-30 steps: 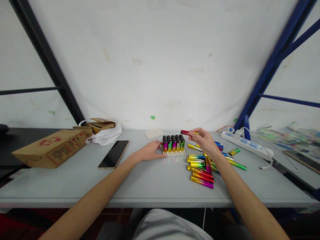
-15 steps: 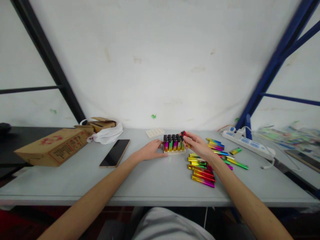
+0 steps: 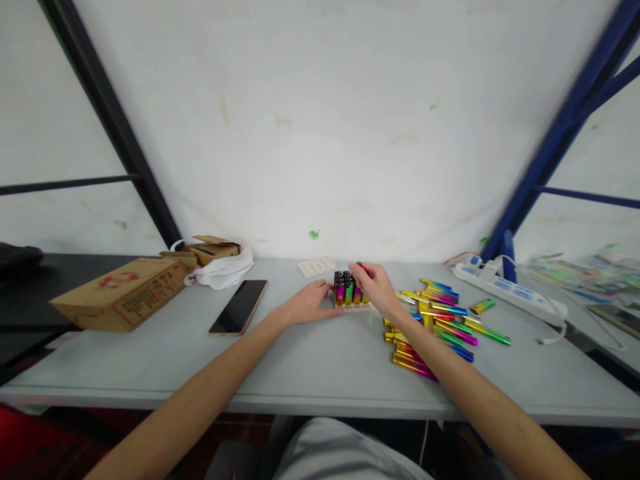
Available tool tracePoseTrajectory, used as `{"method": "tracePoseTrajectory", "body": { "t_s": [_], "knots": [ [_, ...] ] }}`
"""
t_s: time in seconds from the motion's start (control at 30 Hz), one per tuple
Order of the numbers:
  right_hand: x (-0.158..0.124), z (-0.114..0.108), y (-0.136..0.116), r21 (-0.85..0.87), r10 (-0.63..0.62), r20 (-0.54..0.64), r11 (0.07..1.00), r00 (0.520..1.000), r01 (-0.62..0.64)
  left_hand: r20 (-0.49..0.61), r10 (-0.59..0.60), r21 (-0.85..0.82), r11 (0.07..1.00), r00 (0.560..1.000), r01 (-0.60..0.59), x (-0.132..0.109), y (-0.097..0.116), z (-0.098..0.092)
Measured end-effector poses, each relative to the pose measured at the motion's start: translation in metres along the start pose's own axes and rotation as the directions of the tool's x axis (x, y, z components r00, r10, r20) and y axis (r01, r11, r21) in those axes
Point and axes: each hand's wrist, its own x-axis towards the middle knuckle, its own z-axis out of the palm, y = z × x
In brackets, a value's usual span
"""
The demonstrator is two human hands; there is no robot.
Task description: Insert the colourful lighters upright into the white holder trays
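Black-topped lighters (image 3: 349, 292) in shiny gradient colours stand upright in rows in a white tray (image 3: 356, 308). My left hand (image 3: 313, 303) braces the tray's left end, its thumb along the front and its fingers by the far corner. Above the right part of the rows, my right hand (image 3: 376, 287) pinches a lighter (image 3: 367, 268); only a bit of red shows, and the rest is covered by the fingers. That hand also hides the tray's right end. Loose metallic lighters (image 3: 453, 327) lie in a pile beside and under my right forearm.
A second white tray (image 3: 317, 267) with holes lies near the wall. To the left are a phone (image 3: 239, 307), a white bag (image 3: 223, 272) and a cardboard box (image 3: 120, 293). A power strip (image 3: 510, 291) with cables sits at the right, by a blue frame post (image 3: 550, 140).
My right hand has moved left with the lighter, from the tray's right end to over the rows. My left hand stays at the tray. The whole view has shifted slightly.
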Motion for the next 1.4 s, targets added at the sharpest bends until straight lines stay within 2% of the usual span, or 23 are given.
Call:
{"method": "tracePoseTrajectory", "body": {
  "t_s": [0.2,0.4,0.73,0.87,1.4],
  "knots": [
    [-0.007,0.002,0.009,-0.127,-0.008,-0.051,0.992,0.999,0.001,-0.03,0.014,-0.004,1.0,0.999,-0.014,0.002,0.0,0.002],
    [-0.01,-0.008,0.013,-0.08,0.047,-0.064,0.995,0.997,-0.052,-0.043,0.011,0.028,1.0,0.999,-0.01,0.003,0.001,0.003],
    [-0.01,-0.023,0.01,-0.111,0.006,-0.065,0.994,0.998,-0.013,-0.07,-0.018,0.053,0.998,0.997,0.021,0.006,0.002,0.005],
    [-0.01,-0.022,0.011,-0.124,0.002,-0.06,0.992,0.998,-0.01,-0.083,-0.048,0.06,0.997,0.995,0.053,0.008,0.001,0.007],
    [-0.013,-0.015,0.014,-0.233,-0.061,-0.007,0.971,0.998,0.057,-0.071,-0.041,-0.016,0.999,0.997,0.04,0.008,-0.001,0.003]
  ]
}}
